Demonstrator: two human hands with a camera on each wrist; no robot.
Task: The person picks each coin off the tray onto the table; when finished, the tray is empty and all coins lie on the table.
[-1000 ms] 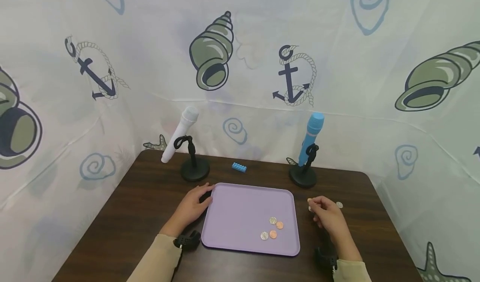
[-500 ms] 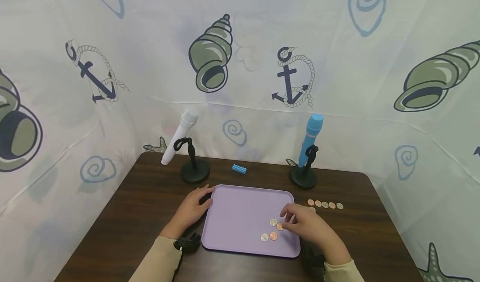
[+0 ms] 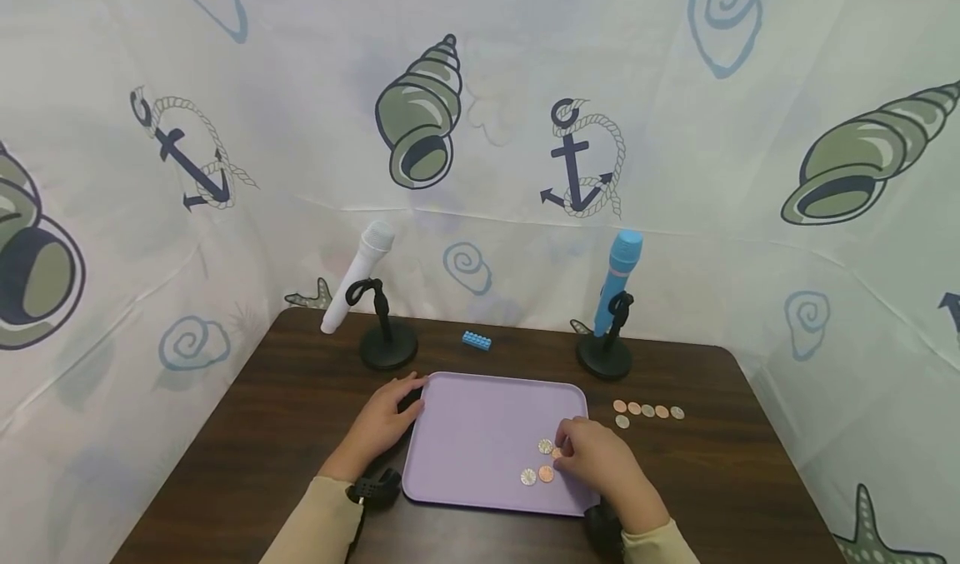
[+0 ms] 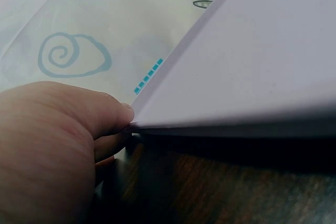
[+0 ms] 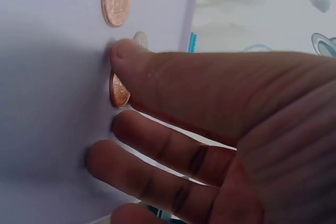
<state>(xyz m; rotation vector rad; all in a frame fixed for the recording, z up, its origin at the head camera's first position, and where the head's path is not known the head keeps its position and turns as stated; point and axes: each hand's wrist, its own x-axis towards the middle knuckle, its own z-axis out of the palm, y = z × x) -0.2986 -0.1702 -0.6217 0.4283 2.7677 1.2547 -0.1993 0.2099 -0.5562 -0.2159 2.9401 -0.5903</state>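
My left hand point(image 3: 381, 421) rests at the left edge of a lilac tray point(image 3: 487, 418), its fingertips at the far left corner and its thumb along the rim. In the left wrist view the fingertips touch the tray corner. Over the tray's right side, my right hand point(image 3: 600, 457) has its fingers curled down at a copper coin point(image 5: 120, 94). The thumb partly covers that coin in the right wrist view, with another fingertip close below it. Beside it on the tray lie two silvery coins point(image 3: 528, 477) and a second copper coin point(image 3: 546, 473).
Right of the tray, several coins point(image 3: 648, 411) form a row on the dark wooden table point(image 3: 720, 481), with one silvery coin point(image 3: 622, 421) below its left end. Behind stand a white microphone point(image 3: 360, 274) and a blue microphone point(image 3: 617, 279) on black stands, with a blue toy brick point(image 3: 476, 340) between.
My right hand has moved left from the coins on the table to the tray, its fingers lowering onto the copper coin. The left hand has stayed at the tray's edge.
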